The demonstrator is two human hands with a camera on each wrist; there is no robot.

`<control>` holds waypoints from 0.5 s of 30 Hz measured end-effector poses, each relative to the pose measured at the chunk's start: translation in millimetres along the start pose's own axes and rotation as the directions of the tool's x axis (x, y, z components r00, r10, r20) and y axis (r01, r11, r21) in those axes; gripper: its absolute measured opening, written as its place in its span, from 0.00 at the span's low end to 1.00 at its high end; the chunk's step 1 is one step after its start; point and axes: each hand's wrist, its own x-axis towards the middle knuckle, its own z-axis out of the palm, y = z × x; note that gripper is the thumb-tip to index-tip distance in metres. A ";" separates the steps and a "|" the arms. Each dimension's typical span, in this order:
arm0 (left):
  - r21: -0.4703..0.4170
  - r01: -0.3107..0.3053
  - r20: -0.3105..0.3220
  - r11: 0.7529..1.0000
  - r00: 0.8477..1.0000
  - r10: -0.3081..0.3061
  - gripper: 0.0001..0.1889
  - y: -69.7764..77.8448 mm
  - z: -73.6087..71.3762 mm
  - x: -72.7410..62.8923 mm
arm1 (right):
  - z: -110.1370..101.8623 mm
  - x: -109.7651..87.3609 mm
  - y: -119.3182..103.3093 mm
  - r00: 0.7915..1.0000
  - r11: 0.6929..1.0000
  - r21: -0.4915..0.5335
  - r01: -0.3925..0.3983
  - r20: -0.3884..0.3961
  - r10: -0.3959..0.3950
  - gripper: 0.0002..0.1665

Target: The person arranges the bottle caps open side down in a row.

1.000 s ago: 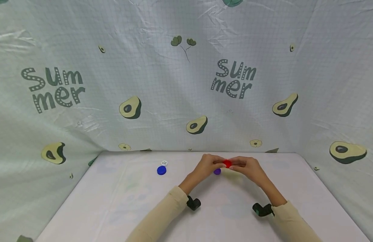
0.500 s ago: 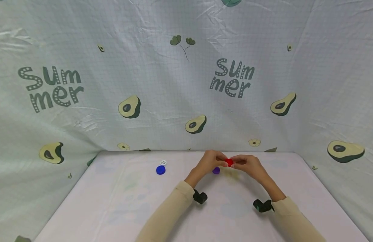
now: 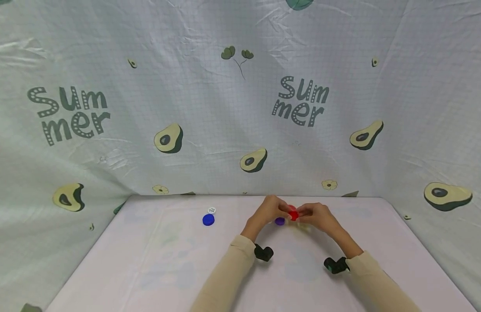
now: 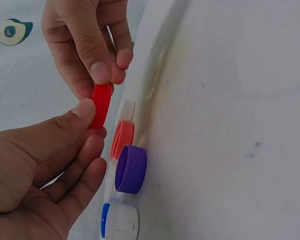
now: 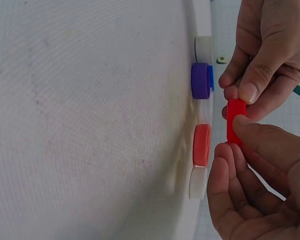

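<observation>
A bright red bottle cap [image 3: 293, 215] is held above the table by both hands. My left hand [image 3: 268, 212] pinches its left side between thumb and fingers, and my right hand [image 3: 320, 216] pinches the right side. In the left wrist view the red cap [image 4: 102, 106] stands on edge, thumbs overlapping it. Below the hands on the table are a ribbed purple cap [image 4: 132, 170], an orange-red cap [image 4: 123, 139] and a white cap [image 4: 127, 109]. The right wrist view shows the orange-red cap [image 5: 201, 145] lying close under the held one.
A blue cap [image 3: 208, 219] and a small white cap [image 3: 211, 210] lie side by side left of the hands. The white table [image 3: 166, 260] ends at a hanging sheet [image 3: 209, 108] printed with avocados, just beyond the hands. A black wrist camera [image 3: 263, 253] sits under the left wrist.
The held red cap has shifted slightly lower and toward me in the head view. The orange-red cap behind it now shows. The left forearm has swung to the right.
</observation>
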 end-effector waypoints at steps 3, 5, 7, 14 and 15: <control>0.040 0.002 0.000 0.999 1.000 -0.002 0.10 0.4 2.0 1.0 | 0.7 1.7 0.0 1.000 1.000 -0.012 -0.020 0.018 0.021 0.13; 0.047 -0.004 -0.001 0.999 1.000 0.004 0.09 1.1 2.9 1.5 | 1.3 3.1 0.4 0.999 0.999 -0.024 -0.027 0.028 0.028 0.13; 0.055 -0.006 -0.001 0.998 1.000 0.006 0.08 1.5 3.9 2.2 | 1.6 4.8 0.4 0.999 0.999 -0.027 -0.033 0.039 0.034 0.13; 0.082 0.041 -0.018 0.996 0.999 -0.040 0.09 2.2 8.7 7.4 | 1.8 14.1 3.5 0.998 0.998 -0.054 -0.008 0.061 0.012 0.13; 0.091 0.050 -0.021 0.995 0.999 -0.049 0.09 2.0 9.8 8.2 | 1.6 15.5 4.1 0.998 0.998 -0.059 -0.003 0.066 0.007 0.13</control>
